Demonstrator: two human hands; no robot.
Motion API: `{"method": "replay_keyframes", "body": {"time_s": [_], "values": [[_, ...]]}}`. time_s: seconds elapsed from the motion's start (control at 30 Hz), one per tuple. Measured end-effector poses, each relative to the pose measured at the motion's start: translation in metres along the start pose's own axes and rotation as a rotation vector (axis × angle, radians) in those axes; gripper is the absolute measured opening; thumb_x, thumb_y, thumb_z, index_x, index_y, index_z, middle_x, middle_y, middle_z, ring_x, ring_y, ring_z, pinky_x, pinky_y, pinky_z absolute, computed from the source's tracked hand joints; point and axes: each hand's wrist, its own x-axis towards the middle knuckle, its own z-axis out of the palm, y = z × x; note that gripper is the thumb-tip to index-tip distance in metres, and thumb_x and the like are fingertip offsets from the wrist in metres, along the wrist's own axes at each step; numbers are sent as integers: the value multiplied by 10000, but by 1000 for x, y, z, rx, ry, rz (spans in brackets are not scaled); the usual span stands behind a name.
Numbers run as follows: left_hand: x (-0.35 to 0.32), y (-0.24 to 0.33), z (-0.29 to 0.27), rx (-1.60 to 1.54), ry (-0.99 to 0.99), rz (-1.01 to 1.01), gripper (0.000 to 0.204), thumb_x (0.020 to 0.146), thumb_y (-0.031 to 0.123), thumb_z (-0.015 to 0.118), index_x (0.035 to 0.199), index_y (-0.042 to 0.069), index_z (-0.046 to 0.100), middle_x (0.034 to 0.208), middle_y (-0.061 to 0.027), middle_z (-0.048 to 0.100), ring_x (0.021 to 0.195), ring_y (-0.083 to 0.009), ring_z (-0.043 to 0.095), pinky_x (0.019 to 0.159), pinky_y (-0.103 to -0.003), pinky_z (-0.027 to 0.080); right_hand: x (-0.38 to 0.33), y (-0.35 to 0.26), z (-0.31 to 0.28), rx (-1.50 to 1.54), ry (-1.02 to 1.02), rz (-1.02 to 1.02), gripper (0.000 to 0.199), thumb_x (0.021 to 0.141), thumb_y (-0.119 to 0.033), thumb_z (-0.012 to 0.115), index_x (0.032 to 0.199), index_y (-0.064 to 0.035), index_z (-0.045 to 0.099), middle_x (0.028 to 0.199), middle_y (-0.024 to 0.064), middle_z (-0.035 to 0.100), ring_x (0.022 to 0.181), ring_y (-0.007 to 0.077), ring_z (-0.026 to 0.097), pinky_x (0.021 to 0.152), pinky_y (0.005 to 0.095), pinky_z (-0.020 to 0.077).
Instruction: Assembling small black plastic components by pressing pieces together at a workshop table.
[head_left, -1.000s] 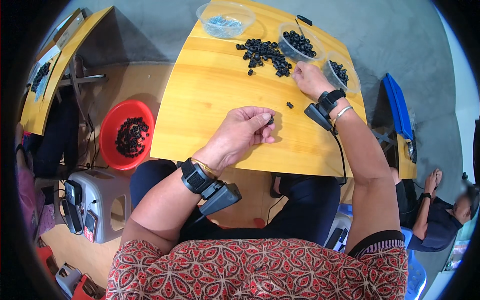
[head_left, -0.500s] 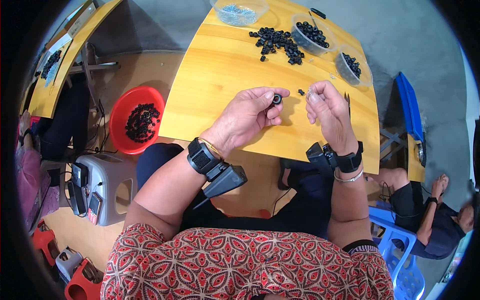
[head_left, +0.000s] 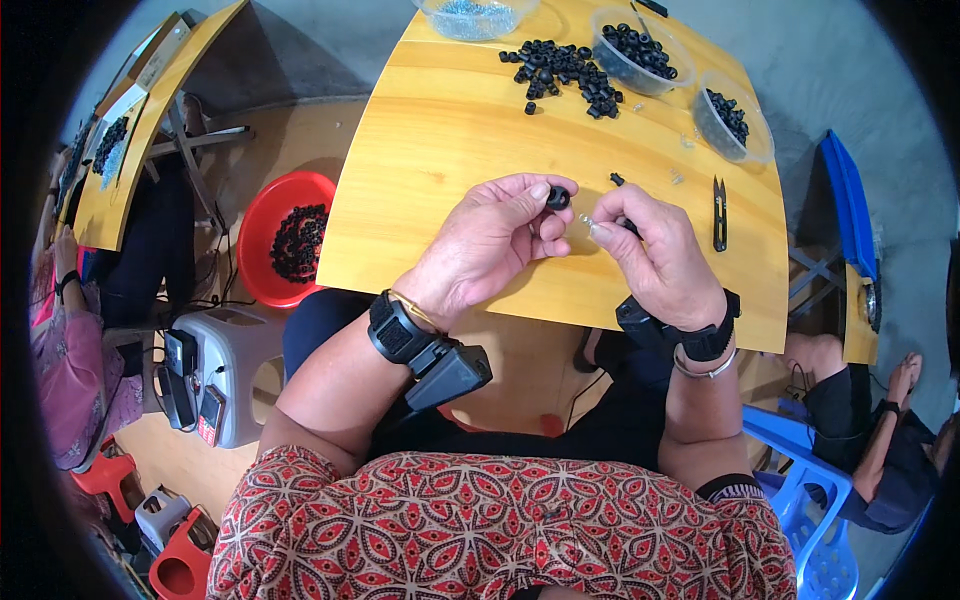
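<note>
Over the near half of the yellow wooden table (head_left: pixel 430 150), my left hand (head_left: pixel 495 240) pinches a small black ring-shaped part (head_left: pixel 558 198) between thumb and forefinger. My right hand (head_left: pixel 655 255) holds a tiny clear piece (head_left: pixel 586 219) at its fingertips, a finger's width from the black part. Both wrists carry black strapped devices. A pile of similar black parts (head_left: pixel 565 68) lies at the far side of the table.
Two clear bowls of black parts (head_left: pixel 640 45) (head_left: pixel 730 118) and a bowl of clear pieces (head_left: pixel 470 15) stand at the far edge. Small black snips (head_left: pixel 719 200) lie right of my hands. A red basin (head_left: pixel 290 240) of black parts sits on the floor left. Other people sit at both sides.
My right hand has come back from the pile to meet my left hand, both now close together over the table's near part, the clear piece brought up to the black part.
</note>
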Motion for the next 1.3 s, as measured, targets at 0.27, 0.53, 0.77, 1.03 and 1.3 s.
{"method": "replay_keyframes", "body": {"time_s": [0.27,0.53,0.77,1.03,1.3], "values": [[-1,0,3,73,42,13,229,868,137,466,1001,-42,520,770,-71,549,631,-122,498,642,-265,471,5,4,0,-74,0,-23,50,781,-31,494,777,-5,452,643,159,495,586,326,505,517,352,390],[-1,-2,5,101,43,33,166,855,91,486,929,-41,553,746,-59,547,618,-106,516,619,-244,504,4,5,0,-121,-33,17,49,781,-37,489,777,-4,453,654,171,498,610,348,507,536,370,394],[1,-3,4,217,33,26,173,850,77,485,946,-45,562,796,-76,567,630,-111,512,624,-250,491,4,7,0,-143,-74,5,42,779,-39,489,780,-8,460,660,178,506,636,357,519,543,385,399],[-2,-5,6,460,30,44,204,839,48,490,1011,-44,549,894,-109,594,658,-135,562,634,-247,506,1,5,-1,-177,-74,39,58,768,-17,514,770,-1,458,669,132,486,603,257,495,548,295,389],[-3,-2,6,350,38,-5,194,836,64,501,996,-33,552,836,-98,589,654,-138,562,643,-255,505,2,8,-2,-44,87,115,55,793,-21,471,833,16,467,705,148,535,616,262,546,550,318,416]]}}
